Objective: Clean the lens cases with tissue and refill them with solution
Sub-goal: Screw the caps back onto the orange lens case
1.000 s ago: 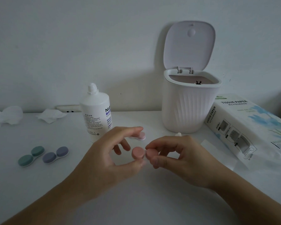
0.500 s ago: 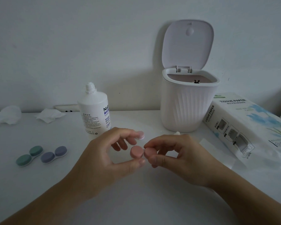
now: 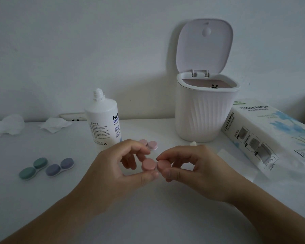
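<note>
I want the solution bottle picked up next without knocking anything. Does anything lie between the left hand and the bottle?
Yes. A second pink lens case lies on the table just beyond the left hand, beside the solution bottle base. Both hands also grip the pink lens case.

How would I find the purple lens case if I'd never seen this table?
Start at the tall white bottle with no cap on. Look left and nearer along the table to two closed cases lying side by side. The purple lens case is the one closer to the bottle; its neighbour is green.
</note>
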